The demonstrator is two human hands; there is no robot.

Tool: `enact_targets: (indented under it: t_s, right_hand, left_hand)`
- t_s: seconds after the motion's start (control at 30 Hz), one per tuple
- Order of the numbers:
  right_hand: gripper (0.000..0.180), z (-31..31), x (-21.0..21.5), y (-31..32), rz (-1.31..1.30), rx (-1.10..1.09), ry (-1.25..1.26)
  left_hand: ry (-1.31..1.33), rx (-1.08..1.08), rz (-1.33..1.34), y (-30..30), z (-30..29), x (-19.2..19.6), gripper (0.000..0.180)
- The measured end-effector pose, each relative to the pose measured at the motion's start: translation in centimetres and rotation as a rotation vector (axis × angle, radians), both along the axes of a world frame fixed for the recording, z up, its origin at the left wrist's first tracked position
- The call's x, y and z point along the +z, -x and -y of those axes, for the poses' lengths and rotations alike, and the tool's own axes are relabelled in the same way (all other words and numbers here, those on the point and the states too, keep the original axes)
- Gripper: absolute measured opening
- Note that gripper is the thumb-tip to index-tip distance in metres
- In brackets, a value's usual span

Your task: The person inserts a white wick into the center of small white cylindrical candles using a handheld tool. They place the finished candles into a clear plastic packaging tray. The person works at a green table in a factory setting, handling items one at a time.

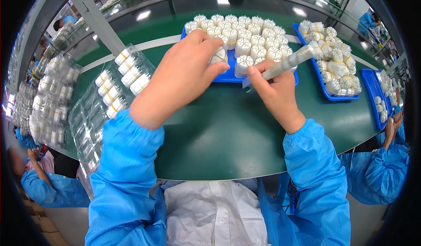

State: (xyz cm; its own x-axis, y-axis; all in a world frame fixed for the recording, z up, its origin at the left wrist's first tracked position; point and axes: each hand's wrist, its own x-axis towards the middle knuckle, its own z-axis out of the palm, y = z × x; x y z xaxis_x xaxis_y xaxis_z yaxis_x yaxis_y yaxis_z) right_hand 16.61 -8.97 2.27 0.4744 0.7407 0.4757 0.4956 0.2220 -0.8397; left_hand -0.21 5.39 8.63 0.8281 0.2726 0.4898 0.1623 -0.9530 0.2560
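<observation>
My left hand (186,68) is closed round a white cylindrical part (218,56) at the left edge of a blue tray (226,78). That tray is packed with several upright white cylinders (257,51), their tops divided by spokes and some with yellow bands. At the tray's near side, my right hand (277,90) grips a long, pale, translucent-handled tool (289,63). The tool slants up to the right, and a flat greyish end (248,86) shows below my fingers. My palm and fingers hide part of the tool and of the held cylinder.
On the left lies a clear plastic blister tray (85,123) partly filled with white cylinders, beside stacked filled ones (50,101). To the right, a second blue tray (326,90) holds loosely heaped cylinders. Co-workers in blue sleeves (379,171) sit at both sides of the green table (219,136).
</observation>
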Motion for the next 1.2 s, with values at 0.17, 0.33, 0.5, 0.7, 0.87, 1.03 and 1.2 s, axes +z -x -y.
enact_targets:
  t_s: [0.17, 0.33, 0.5, 0.7, 0.87, 1.03, 1.2]
  right_hand:
    - [0.014, 0.1, -0.2, 1.2, -0.142, 0.143, -0.080]
    - [0.012, 0.0, -1.0, 1.7, 0.156, 0.140, -0.060]
    - [0.012, 0.0, -0.9, 2.0, 0.171, 0.108, -0.028]
    - [0.013, 0.1, -0.6, 2.3, 0.188, 0.073, 0.011]
    - [0.013, 0.5, -0.4, 2.9, 0.200, 0.079, 0.069]
    - [0.013, 0.4, -0.3, 2.9, 0.187, 0.118, 0.120]
    - [0.015, 0.7, -0.1, 2.6, -0.102, 0.117, 0.145]
  left_hand:
    - [0.181, -0.206, -0.054, 2.7, 3.1, -4.6, 0.044]
    - [0.331, -0.185, 0.117, 2.7, 3.0, -7.2, 0.048]
    - [0.412, -0.173, 0.097, 2.6, 2.9, -7.7, 0.047]
    - [0.400, -0.188, 0.141, 2.4, 2.8, -8.4, 0.047]
    - [0.418, -0.169, 0.163, 2.5, 3.2, -8.5, 0.047]
    - [0.353, -0.106, 0.136, 2.6, 3.7, -8.4, 0.049]
    - [0.301, -0.111, 0.161, 2.6, 4.2, -8.4, 0.050]
